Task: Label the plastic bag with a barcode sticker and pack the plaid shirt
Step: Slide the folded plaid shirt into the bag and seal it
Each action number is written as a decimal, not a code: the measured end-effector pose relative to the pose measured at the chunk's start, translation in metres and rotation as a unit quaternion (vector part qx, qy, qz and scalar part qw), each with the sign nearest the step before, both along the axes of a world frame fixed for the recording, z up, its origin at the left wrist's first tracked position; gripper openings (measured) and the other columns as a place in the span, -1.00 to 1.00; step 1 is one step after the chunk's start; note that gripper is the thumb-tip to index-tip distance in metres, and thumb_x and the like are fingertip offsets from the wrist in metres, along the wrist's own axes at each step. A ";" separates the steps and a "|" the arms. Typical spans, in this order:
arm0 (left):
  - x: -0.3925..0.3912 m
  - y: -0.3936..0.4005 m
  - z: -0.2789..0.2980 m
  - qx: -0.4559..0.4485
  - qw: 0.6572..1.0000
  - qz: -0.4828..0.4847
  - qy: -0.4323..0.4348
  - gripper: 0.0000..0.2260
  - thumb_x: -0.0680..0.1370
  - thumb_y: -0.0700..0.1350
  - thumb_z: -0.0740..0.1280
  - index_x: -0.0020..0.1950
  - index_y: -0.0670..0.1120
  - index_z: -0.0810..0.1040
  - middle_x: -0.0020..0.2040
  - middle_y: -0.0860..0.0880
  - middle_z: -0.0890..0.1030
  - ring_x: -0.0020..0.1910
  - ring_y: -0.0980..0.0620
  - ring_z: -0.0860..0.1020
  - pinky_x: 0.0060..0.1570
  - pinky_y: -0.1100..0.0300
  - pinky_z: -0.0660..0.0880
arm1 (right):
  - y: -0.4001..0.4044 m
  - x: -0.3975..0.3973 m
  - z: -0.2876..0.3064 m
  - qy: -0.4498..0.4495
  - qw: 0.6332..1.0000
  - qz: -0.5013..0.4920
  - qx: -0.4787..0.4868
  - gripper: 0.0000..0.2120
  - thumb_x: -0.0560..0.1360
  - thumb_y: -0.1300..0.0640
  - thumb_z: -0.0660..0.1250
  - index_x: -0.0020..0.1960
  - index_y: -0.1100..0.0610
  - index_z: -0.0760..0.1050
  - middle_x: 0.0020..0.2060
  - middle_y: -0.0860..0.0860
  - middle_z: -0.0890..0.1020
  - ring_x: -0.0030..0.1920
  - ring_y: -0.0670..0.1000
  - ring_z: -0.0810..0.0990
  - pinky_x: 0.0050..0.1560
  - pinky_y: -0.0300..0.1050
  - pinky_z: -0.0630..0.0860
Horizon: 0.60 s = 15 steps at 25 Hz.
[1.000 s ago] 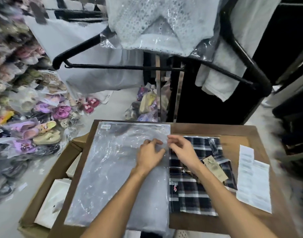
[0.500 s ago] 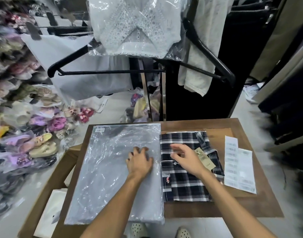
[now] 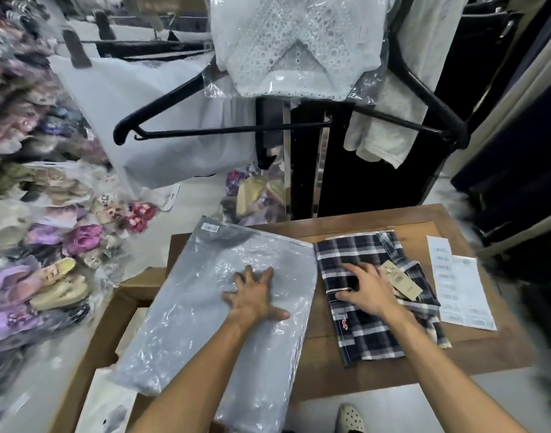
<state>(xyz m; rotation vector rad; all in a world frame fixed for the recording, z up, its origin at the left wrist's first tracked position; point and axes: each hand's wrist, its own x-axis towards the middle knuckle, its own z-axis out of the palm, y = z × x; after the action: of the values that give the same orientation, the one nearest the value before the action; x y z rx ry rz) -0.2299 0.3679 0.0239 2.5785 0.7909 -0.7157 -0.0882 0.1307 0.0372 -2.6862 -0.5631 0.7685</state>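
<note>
A large clear plastic bag [image 3: 186, 301] lies flat over the left part of the wooden table [image 3: 324, 364], hanging past its left edge. A small barcode sticker [image 3: 210, 228] sits at the bag's far left corner. My left hand [image 3: 257, 293] presses flat on the bag, fingers spread. To the right lies the folded dark plaid shirt [image 3: 371, 332] with a tan hang tag [image 3: 400, 284]. My right hand [image 3: 366, 287] rests on the shirt's upper part, fingers curled at a fold beside the tag. A white sheet of barcode stickers [image 3: 458, 285] lies at the table's right.
An open cardboard box [image 3: 111, 339] with white packets stands left of the table. Bagged shoes [image 3: 49, 245] pile up at far left. A black hanger [image 3: 236, 129] and a bagged white lace garment [image 3: 296, 45] hang overhead beyond the table. My shoe [image 3: 350, 418] shows below.
My hands have come apart: the left slid onto the middle of the bag, the right onto the shirt. The bag shifted left and turned, uncovering the shirt's left edge.
</note>
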 end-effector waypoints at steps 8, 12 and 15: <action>-0.029 0.038 0.001 0.026 0.983 -0.179 -0.005 0.07 0.17 0.35 0.53 0.54 0.28 0.03 0.58 -0.09 0.00 0.54 -0.27 -0.02 0.40 -0.41 0.14 | -0.008 0.006 -0.004 -0.001 0.998 0.018 -0.054 -0.18 0.36 -0.44 0.39 0.53 -0.21 0.26 0.55 -0.02 0.26 0.53 0.16 0.19 0.43 0.30 0.29; -0.039 0.050 0.007 0.053 0.958 -0.283 0.011 0.09 0.19 0.27 0.59 0.57 0.24 0.03 0.62 -0.13 -0.04 0.58 -0.28 -0.08 0.44 -0.38 0.10 | -0.011 0.012 -0.008 -0.002 0.998 0.030 -0.062 -0.15 0.28 -0.54 0.33 0.50 -0.27 0.27 0.52 -0.04 0.28 0.50 0.16 0.23 0.41 0.35 0.29; -0.047 0.052 0.017 0.055 0.937 -0.343 0.040 0.08 0.23 0.20 0.61 0.58 0.24 0.02 0.64 -0.11 -0.10 0.60 -0.23 -0.13 0.45 -0.38 0.00 | -0.014 0.015 -0.010 -0.006 0.997 0.040 -0.065 -0.14 0.26 -0.57 0.31 0.48 -0.29 0.28 0.49 -0.04 0.28 0.47 0.17 0.25 0.39 0.36 0.32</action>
<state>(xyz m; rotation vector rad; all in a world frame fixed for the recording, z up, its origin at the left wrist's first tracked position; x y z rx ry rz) -0.2765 0.4196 0.0413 2.9485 -0.0941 -0.9866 -0.0729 0.1171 0.0274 -2.8025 -0.6481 0.8378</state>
